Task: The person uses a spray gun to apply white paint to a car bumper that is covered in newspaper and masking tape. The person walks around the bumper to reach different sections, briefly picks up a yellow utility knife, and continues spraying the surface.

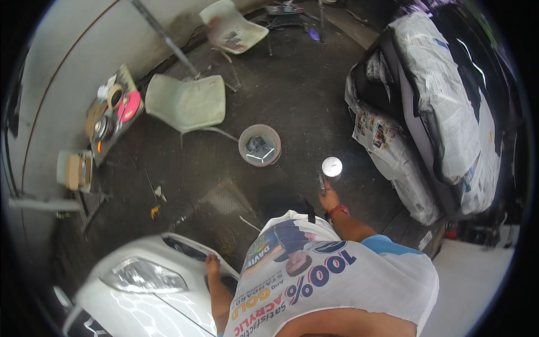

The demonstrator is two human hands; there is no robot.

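Observation:
My right hand (328, 199) is closed round the handle of a spray gun (321, 181) with a round white cup (332, 167) on top, held out over the dark floor. Bright light glares off the cup. On the left, my left hand (212, 263) has its fingers curled at the edge of a white car bumper (196, 247), beside a dark opening in it. A clear headlight (143, 275) sits in the car's white front. My shirt hides part of the bumper's near side.
Ahead stands a round bucket (259, 145) with liquid in it. Two pale plastic chairs (188, 104) are beyond. A small table (120, 126) at the left holds tape and a pink disc. Newspaper-covered car parts (435, 95) stand at the right. A box (77, 171) lies further left.

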